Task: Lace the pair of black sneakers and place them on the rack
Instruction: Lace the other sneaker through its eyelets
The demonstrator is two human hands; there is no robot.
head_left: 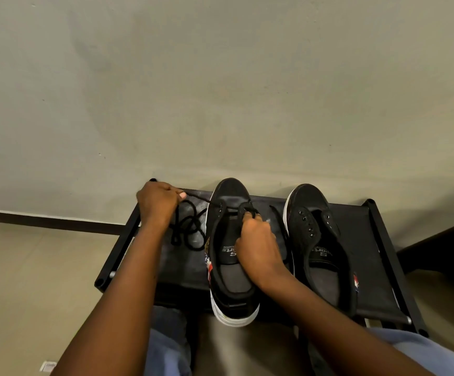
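A home entryway or hall is suggested by a plain wall (220,77), dark skirting (57,219) and a low shoe rack (378,240).

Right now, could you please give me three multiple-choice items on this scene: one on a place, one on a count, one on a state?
1. Where is the loose coil of black lace?
A. left of the left sneaker
B. inside the right sneaker
C. on the floor

2. How many sneakers are on the rack?
A. one
B. two
C. three

3. The right sneaker is:
A. fully laced
B. unlaced
C. upside down

Key: 1 A, the coil lies beside the left sneaker; 2 B, a pair stands there; 3 B, its eyelets are bare.
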